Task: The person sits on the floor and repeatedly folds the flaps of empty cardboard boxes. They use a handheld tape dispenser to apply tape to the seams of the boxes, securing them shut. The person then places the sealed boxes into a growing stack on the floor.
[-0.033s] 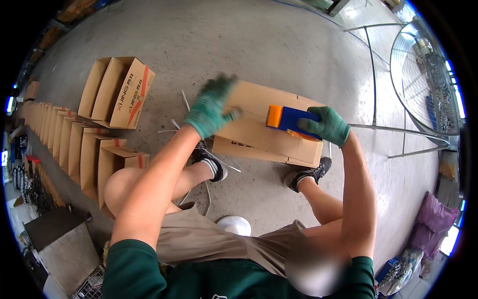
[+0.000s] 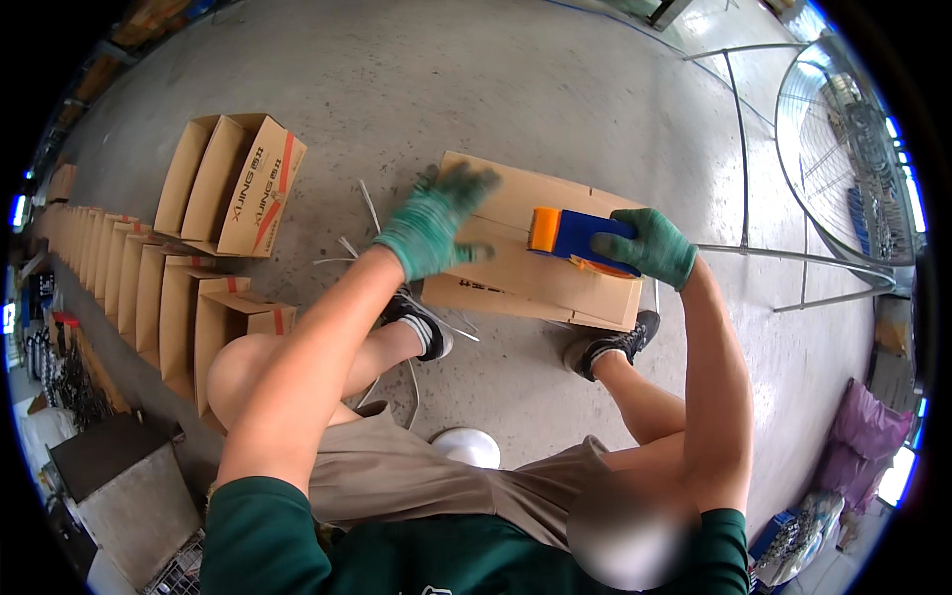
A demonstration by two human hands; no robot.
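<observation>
A closed cardboard box [image 2: 496, 273] lies on the floor in front of me, between my feet. My right hand [image 2: 654, 246], in a green work glove, is wrapped round a blue and orange tape dispenser [image 2: 580, 238]. The dispenser's orange end points left over the middle of the box top. At the box's left end is my gloved left hand [image 2: 436, 220], its fingers spread and slightly blurred, with nothing seen in it. Whether its fingertips touch the cardboard I cannot tell.
On the left, a long row of open cardboard boxes [image 2: 178, 317] curves away, with another open pair [image 2: 243, 188] beside it. White strips [image 2: 369, 206] lie near my left shoe. At the right stands a large metal-caged fan [image 2: 843, 159] on a tubular frame.
My left hand has shifted slightly right over the box's left end, and its fingers look less blurred. My right hand and the tape dispenser have hardly moved.
</observation>
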